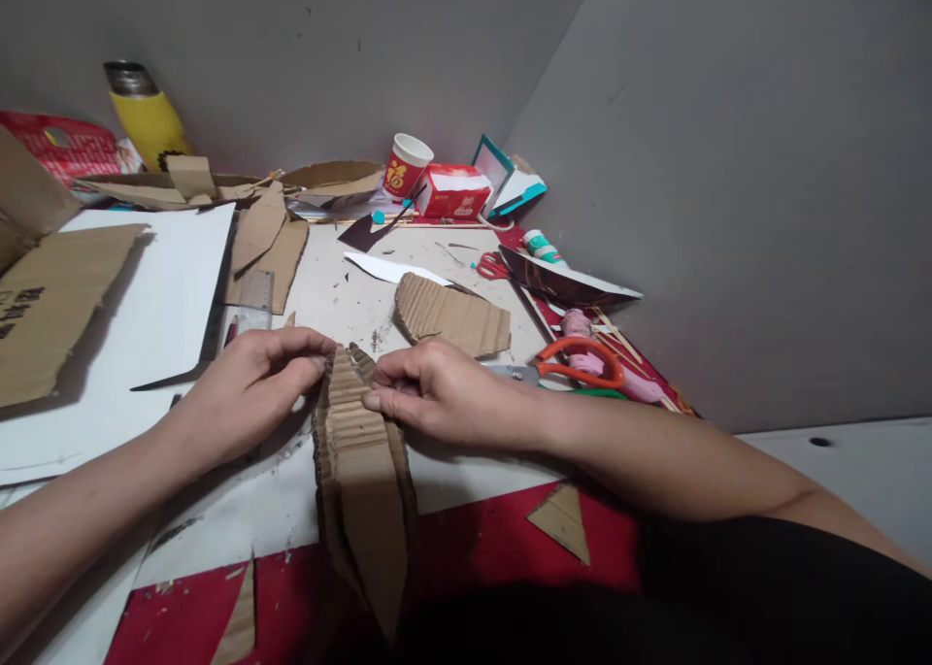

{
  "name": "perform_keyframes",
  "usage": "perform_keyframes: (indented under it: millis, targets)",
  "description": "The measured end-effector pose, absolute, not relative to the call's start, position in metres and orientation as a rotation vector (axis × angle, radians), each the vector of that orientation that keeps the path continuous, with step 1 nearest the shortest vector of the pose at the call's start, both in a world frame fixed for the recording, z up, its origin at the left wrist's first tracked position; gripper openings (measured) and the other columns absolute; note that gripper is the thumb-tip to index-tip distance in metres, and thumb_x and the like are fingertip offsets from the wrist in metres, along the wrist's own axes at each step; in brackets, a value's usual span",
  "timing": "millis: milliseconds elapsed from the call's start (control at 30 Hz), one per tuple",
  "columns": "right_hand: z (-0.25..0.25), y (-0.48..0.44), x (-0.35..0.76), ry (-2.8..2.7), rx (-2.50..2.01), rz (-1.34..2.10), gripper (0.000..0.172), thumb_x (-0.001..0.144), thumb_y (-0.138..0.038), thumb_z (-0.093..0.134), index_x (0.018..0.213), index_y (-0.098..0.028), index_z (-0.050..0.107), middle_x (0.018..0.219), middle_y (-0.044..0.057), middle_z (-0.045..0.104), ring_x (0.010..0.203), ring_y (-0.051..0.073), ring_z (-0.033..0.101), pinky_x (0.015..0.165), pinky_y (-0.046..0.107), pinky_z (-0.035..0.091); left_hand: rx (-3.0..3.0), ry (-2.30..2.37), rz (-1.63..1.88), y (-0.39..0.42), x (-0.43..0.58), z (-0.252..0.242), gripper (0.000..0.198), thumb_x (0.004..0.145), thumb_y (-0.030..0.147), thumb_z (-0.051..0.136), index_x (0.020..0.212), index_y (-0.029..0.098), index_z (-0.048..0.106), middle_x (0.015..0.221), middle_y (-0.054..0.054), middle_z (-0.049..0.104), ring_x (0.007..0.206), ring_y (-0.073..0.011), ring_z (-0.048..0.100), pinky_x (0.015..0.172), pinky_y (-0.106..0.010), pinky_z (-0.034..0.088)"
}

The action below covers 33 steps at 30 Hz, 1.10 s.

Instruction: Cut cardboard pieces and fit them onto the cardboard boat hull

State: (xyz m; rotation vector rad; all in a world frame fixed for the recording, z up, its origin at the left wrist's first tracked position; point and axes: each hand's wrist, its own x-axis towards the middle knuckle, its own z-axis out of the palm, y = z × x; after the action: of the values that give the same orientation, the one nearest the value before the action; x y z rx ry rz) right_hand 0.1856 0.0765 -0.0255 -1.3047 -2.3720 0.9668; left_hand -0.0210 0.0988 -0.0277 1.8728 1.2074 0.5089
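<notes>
Between my hands are layered cardboard pieces (368, 481), long and leaf-shaped, with bare ridges showing near the far end and a point toward me. My left hand (254, 388) pinches the far left edge with thumb and forefinger. On the right edge, my right hand (429, 388) grips with its thumb on top and its fingers curled underneath. A ribbed cardboard offcut (455, 315) lies just beyond my right hand. Orange-handled scissors (579, 362) rest beside my right wrist, with their blades partly hidden by it.
A yellow bottle (149, 116), a red paper cup (408, 165) and a red box (455, 191) stand along the back wall. Large cardboard (65, 311) and white sheets cover the left. A clear ruler (256, 291) lies left of centre. Small red-handled scissors (491, 265) lie farther right.
</notes>
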Motion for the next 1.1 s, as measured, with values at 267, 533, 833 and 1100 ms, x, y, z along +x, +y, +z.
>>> perform_keyframes:
  millis: [267, 533, 833, 1100]
  targets:
    - [-0.034, 0.075, 0.185, -2.453, -1.312, 0.698, 0.02, 0.084, -0.022, 0.063, 0.071, -0.017, 0.049, 0.06, -0.005, 0.044, 0.054, 0.009, 0.036, 0.055, 0.024, 0.025, 1.81, 1.182, 0.479, 0.092, -0.015, -0.031, 0.031, 0.072, 0.027, 0.06, 0.1, 0.015, 0.067, 0.072, -0.001, 0.062, 0.066, -0.0173, 0.054, 0.061, -0.029, 0.044]
    - [-0.028, 0.081, 0.186, -2.163, -1.338, 0.818, 0.027, 0.078, -0.032, 0.07, 0.087, -0.018, 0.048, 0.071, -0.004, 0.051, 0.062, 0.011, 0.046, 0.057, 0.022, 0.031, 1.858, 1.24, 0.531, 0.084, -0.013, -0.038, 0.033, 0.075, 0.026, 0.056, 0.104, 0.018, 0.068, 0.073, -0.003, 0.068, 0.074, -0.0212, 0.061, 0.063, -0.03, 0.047]
    - [-0.038, 0.085, 0.18, -2.14, -1.332, 0.961, 0.016, 0.081, -0.017, 0.064, 0.071, -0.016, 0.051, 0.061, -0.006, 0.042, 0.058, 0.01, 0.039, 0.056, 0.023, 0.027, 1.928, 1.316, 0.616, 0.076, -0.01, -0.04, 0.033, 0.078, 0.025, 0.057, 0.109, 0.019, 0.068, 0.085, -0.004, 0.073, 0.075, -0.0218, 0.064, 0.065, -0.031, 0.049]
    - [-0.041, 0.084, 0.181, -1.919, -1.177, 1.012, 0.008, 0.082, -0.02, 0.06, 0.078, -0.016, 0.054, 0.064, -0.005, 0.043, 0.06, 0.01, 0.039, 0.057, 0.023, 0.031, 1.67, 1.169, 0.558, 0.073, -0.006, -0.029, 0.028, 0.083, 0.027, 0.058, 0.108, 0.019, 0.067, 0.094, -0.002, 0.074, 0.085, -0.0229, 0.067, 0.076, -0.032, 0.05]
